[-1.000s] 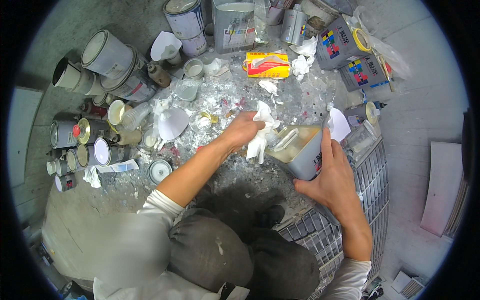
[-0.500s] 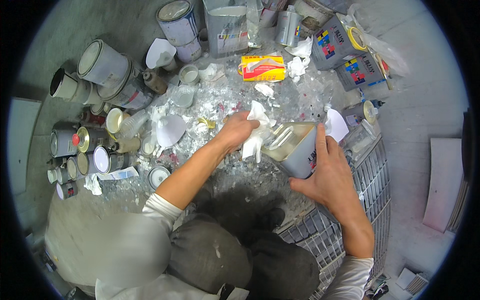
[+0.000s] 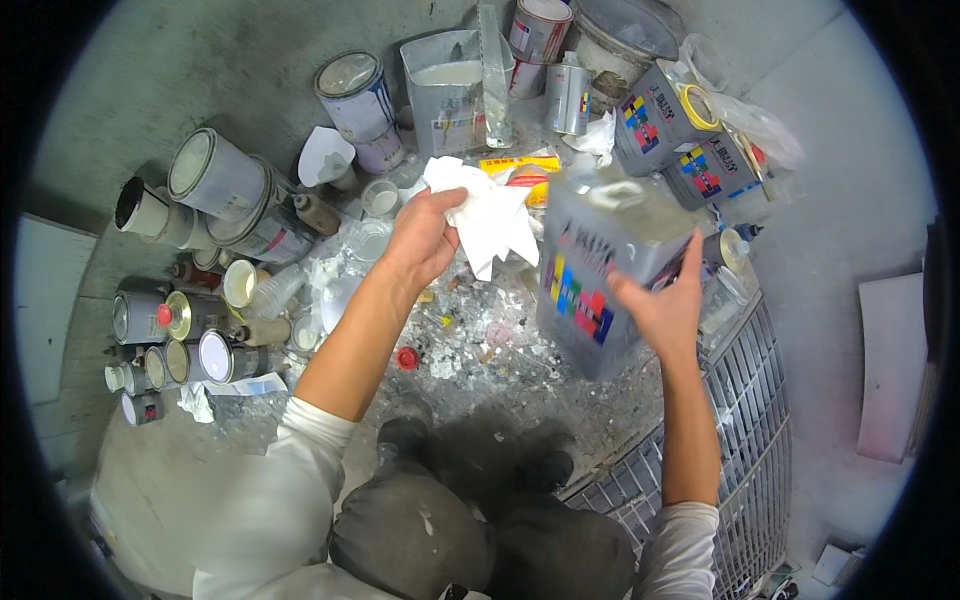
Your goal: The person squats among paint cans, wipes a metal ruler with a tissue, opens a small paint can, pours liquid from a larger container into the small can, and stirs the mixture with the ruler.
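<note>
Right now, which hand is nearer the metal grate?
Right. The right hand, holding a tin, is just left of the grate's upper end in the picture; the left hand, holding tissue, is much farther left.

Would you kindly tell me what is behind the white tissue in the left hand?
Part of a yellow-and-red box shows past the upper right edge of the white tissue. The tissue hides some of the box; anything else directly behind the tissue cannot be seen.

Cans crowd the left. At centre, tissue in the left fingers sits before a box. Rightward, a tin is in the right fingers; a grate lies lower right.
</note>
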### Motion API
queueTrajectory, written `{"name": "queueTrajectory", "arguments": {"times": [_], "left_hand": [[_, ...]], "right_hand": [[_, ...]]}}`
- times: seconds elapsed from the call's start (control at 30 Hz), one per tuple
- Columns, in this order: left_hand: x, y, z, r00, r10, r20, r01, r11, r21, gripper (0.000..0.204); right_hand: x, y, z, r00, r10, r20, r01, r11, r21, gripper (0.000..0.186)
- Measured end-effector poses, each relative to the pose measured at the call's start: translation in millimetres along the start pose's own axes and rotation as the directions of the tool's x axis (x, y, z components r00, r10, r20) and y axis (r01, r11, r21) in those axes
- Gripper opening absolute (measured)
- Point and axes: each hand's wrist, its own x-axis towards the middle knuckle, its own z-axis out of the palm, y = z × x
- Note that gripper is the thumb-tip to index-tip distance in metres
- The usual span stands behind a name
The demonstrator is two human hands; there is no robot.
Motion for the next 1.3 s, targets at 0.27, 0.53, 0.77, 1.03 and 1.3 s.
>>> {"name": "queueTrajectory", "arguments": {"times": [0.27,0.53,0.77,1.03,1.3], "left_hand": [[-10.7,3.0,-18.5,0.990,-0.072,-0.118,0.064,0.996,-0.069,0.030],[-14.7,-9.5,-43.4,0.978,-0.128,-0.163,0.120,0.991,-0.060,0.029],[-6.0,-22.7,-52.2,0.970,-0.148,-0.196,0.133,0.987,-0.088,0.029],[-15.0,-28.7,-62.5,0.984,-0.108,-0.144,0.101,0.993,-0.056,0.026],[-40.0,-13.7,-42.3,0.968,0.120,-0.222,-0.051,0.954,0.295,0.031]], "right_hand": [[92.5,67.5,77.1,0.839,0.076,-0.539,-0.060,0.997,0.048,0.111],[93.1,114.5,109.8,0.794,-0.004,-0.608,0.252,0.912,0.323,0.111],[28.2,88.6,130.3,0.935,0.341,-0.100,-0.266,0.857,0.442,0.085],[165.1,-43.2,196.1,0.676,0.328,0.660,-0.721,0.481,0.499,0.053],[58.1,-44.0,116.1,0.845,0.155,0.512,-0.476,0.655,0.587,0.022]]}}
